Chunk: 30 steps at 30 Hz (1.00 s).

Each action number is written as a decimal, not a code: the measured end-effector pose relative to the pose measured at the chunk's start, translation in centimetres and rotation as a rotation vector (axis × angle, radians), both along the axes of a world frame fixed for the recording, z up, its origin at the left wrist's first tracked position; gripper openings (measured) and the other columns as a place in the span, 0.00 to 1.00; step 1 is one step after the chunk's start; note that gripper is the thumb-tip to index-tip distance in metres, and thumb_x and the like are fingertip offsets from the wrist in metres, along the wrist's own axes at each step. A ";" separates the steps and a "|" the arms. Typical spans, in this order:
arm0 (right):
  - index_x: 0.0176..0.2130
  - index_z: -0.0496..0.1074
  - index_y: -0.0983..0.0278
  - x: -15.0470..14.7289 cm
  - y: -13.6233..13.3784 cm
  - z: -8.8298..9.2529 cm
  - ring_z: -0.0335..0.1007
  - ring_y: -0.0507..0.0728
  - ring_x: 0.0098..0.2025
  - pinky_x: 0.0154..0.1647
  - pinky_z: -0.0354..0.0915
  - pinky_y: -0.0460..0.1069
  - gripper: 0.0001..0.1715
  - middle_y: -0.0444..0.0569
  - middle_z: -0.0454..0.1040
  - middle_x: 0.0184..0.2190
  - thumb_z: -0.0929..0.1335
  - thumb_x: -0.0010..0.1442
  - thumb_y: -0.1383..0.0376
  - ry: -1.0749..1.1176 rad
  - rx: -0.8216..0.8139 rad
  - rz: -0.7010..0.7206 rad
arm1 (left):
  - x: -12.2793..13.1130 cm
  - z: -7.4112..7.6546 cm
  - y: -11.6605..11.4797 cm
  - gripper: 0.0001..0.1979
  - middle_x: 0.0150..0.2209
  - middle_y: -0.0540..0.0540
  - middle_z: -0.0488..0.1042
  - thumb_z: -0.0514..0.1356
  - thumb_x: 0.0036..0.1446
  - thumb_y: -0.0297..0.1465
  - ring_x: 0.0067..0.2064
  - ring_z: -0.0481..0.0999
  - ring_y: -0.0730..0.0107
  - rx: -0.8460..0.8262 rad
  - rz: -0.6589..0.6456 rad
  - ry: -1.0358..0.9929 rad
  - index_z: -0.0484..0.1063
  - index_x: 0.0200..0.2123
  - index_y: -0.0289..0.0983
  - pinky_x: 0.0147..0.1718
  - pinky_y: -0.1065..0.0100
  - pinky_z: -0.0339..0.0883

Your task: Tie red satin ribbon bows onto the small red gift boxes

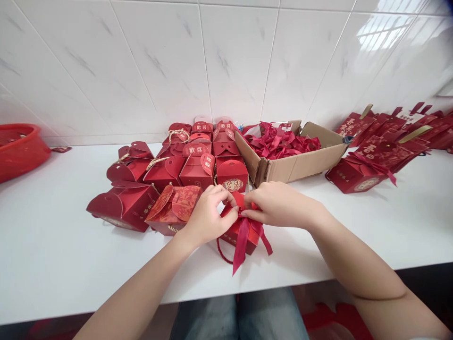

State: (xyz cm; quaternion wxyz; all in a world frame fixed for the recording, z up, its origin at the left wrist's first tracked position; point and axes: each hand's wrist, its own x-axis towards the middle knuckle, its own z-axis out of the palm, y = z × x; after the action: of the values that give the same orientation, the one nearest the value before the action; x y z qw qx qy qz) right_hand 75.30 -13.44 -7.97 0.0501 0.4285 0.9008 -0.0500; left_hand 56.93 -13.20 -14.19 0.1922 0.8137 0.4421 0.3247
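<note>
A small red gift box (231, 232) stands near the front of the white table, with a dark red ribbon (242, 241) on its top. The ribbon's two tails hang down over the front of the box. My left hand (214, 212) pinches the ribbon from the left, thumb and finger together. From the right, my right hand (271, 205) grips the same ribbon with bent fingers. The fingertips of both hands almost meet above the box, and they hide the middle of the ribbon. A twisted red cord (223, 255) loops from the box's left side onto the table.
Several red gift boxes (161, 172) are grouped at the left and behind. A cardboard box (300, 170) full of red ribbons (279, 141) stands behind my hands. More red boxes and bags (389, 141) are at the right, and a red plastic basin (21, 151) at the far left.
</note>
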 end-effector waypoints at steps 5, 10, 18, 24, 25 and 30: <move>0.27 0.69 0.64 -0.1 0.0 0.0 0.61 0.51 0.23 0.23 0.45 0.46 0.17 0.46 0.70 0.23 0.61 0.63 0.58 0.006 0.005 0.000 | 0.0 0.1 0.0 0.07 0.30 0.49 0.70 0.56 0.55 0.30 0.38 0.67 0.66 -0.080 0.002 -0.037 0.68 0.25 0.38 0.41 0.64 0.62; 0.27 0.69 0.64 -0.1 0.0 0.2 0.61 0.51 0.23 0.23 0.45 0.46 0.16 0.45 0.71 0.23 0.62 0.62 0.58 0.002 -0.012 -0.004 | 0.1 0.1 0.0 0.10 0.47 0.47 0.70 0.56 0.58 0.36 0.52 0.68 0.61 -0.365 0.026 -0.212 0.72 0.27 0.41 0.51 0.58 0.63; 0.28 0.68 0.63 -0.1 0.0 0.1 0.61 0.50 0.24 0.24 0.45 0.46 0.16 0.45 0.71 0.24 0.62 0.63 0.58 -0.013 -0.023 -0.020 | 0.2 -0.5 0.2 0.07 0.60 0.48 0.64 0.59 0.55 0.32 0.61 0.63 0.56 -0.731 0.079 -0.633 0.75 0.27 0.38 0.58 0.59 0.59; 0.28 0.68 0.63 -0.1 -0.1 0.2 0.61 0.50 0.24 0.23 0.44 0.46 0.15 0.44 0.70 0.23 0.62 0.63 0.59 -0.023 -0.030 -0.018 | 0.3 -0.5 0.3 0.22 0.57 0.40 0.69 0.64 0.50 0.34 0.62 0.62 0.51 -0.918 0.080 -0.842 0.73 0.49 0.35 0.59 0.55 0.56; 0.28 0.68 0.63 -0.1 -0.1 0.2 0.61 0.50 0.23 0.23 0.44 0.46 0.15 0.44 0.70 0.23 0.62 0.63 0.59 -0.021 -0.027 -0.018 | 0.2 -0.6 0.3 0.22 0.58 0.40 0.68 0.64 0.50 0.34 0.62 0.61 0.51 -0.929 0.083 -0.849 0.72 0.50 0.35 0.59 0.55 0.55; 0.28 0.68 0.63 -0.1 -0.1 0.2 0.61 0.50 0.24 0.23 0.45 0.46 0.15 0.44 0.71 0.24 0.62 0.63 0.59 -0.021 -0.029 -0.025 | -0.1 -0.8 0.3 0.21 0.62 0.43 0.63 0.66 0.49 0.37 0.64 0.58 0.51 -0.927 0.073 -0.812 0.75 0.46 0.37 0.61 0.56 0.52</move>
State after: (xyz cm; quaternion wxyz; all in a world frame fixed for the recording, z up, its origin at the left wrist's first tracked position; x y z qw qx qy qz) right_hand 75.20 -13.49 -7.77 0.0651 0.4396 0.8939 -0.0594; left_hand 56.84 -12.89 -15.04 0.6677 0.4414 0.4563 0.3888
